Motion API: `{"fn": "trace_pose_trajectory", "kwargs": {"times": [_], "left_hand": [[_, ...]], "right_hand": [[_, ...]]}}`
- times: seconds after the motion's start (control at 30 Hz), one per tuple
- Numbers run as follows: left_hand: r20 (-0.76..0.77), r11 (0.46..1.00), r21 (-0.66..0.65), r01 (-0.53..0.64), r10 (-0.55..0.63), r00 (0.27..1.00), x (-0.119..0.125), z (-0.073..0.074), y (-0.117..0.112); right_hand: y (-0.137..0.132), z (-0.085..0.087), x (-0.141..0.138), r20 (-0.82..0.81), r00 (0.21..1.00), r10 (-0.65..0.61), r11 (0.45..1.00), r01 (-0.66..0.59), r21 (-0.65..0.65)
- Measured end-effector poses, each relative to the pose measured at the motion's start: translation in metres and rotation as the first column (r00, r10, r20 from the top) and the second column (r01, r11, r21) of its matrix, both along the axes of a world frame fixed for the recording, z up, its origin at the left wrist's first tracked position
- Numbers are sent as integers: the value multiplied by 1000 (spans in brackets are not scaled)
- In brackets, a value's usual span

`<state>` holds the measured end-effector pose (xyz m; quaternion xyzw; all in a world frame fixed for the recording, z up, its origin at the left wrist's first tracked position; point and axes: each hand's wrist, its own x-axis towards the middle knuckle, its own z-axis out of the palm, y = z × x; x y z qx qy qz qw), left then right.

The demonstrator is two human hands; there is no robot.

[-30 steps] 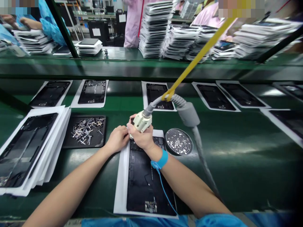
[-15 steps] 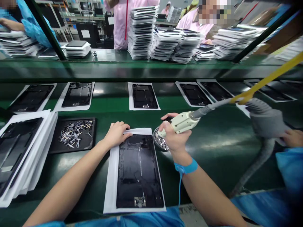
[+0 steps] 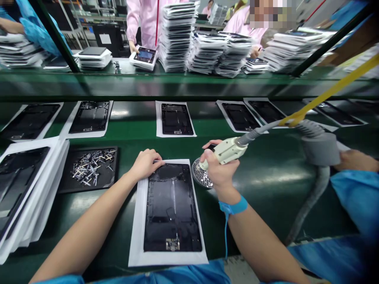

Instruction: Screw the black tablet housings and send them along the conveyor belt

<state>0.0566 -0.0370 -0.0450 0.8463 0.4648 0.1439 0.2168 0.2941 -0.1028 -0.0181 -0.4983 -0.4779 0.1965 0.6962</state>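
A black tablet back panel [image 3: 171, 207] lies on a white sheet [image 3: 136, 236] in front of me. My left hand [image 3: 145, 163] rests on the panel's top left corner, fingers curled flat against it. My right hand [image 3: 217, 167] is closed around a cream electric screwdriver [image 3: 227, 150], its tip down over a round screw dish [image 3: 200, 175] just right of the panel. A grey hose [image 3: 310, 197] and a yellow cord [image 3: 334, 92] run off from the tool to the right. A blue strap circles my right wrist.
A black tray of small metal parts [image 3: 90, 167] sits left of the panel, beside a stack of panels on white sheets [image 3: 26, 185]. More panels lie along the green belt [image 3: 176, 118]. A co-worker's hand and blue sleeve [image 3: 355, 173] are at the right. Tall stacks stand behind.
A second ago the screwdriver stood on the panel's top edge with both hands there. My right hand then carried it right to the screw dish; it has held there since.
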Motion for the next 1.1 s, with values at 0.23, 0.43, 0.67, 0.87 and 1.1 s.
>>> {"fn": "trace_pose_trajectory", "kwargs": {"times": [0.23, 0.43, 0.67, 0.87, 1.1], "left_hand": [[1, 1000, 13, 12, -12, 1000, -1, -1, 1], [-4, 999, 27, 33, -33, 999, -2, -3, 0], [12, 995, 77, -68, 67, 998, 4, -6, 19], [103, 937, 276, -214, 192, 976, -7, -2, -3], [-177, 950, 118, -290, 307, 935, -45, 18, -90]], "right_hand": [[0, 1, -3, -11, 1000, 3, 1000, -3, 17], [2, -4, 1, -16, 1000, 5, 1000, -5, 16], [-18, 18, -17, -142, 985, 95, 994, -87, 62], [-69, 9, -56, -182, 850, 495, 858, -512, -55], [-99, -8, -63, -74, 743, 665, 737, -669, -97]]}}
